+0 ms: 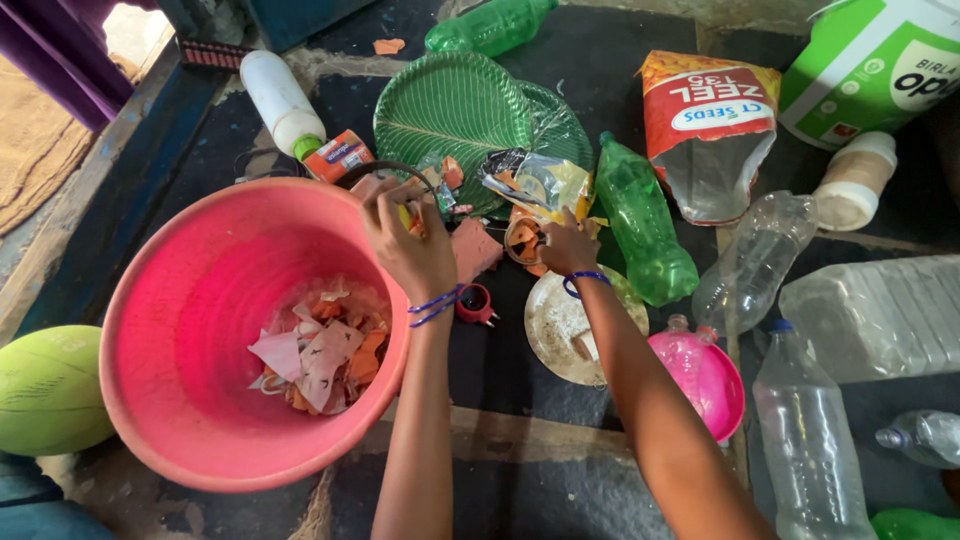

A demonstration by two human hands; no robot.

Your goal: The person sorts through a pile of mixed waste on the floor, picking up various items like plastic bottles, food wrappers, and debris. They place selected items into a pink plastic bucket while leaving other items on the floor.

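While both arms reach out over the dark floor [520,370], the pink tub [190,300] at its left side holds torn pink, orange and white scraps [318,352]. Left hand [408,238] sits over the tub's far rim, fingers curled shut on a small yellow-orange bit [410,220]. Right hand [566,246] is closed around a small round cup [523,240] of orange scraps, just beside a crumpled wrapper [535,182]. Green leaf-pattern plates [455,105] lie beyond the hands. Crushed green bottle [642,225] touching distance right of the cup. Dirty round plate [570,335] under the right wrist; small pink bowl [712,380] to its right.
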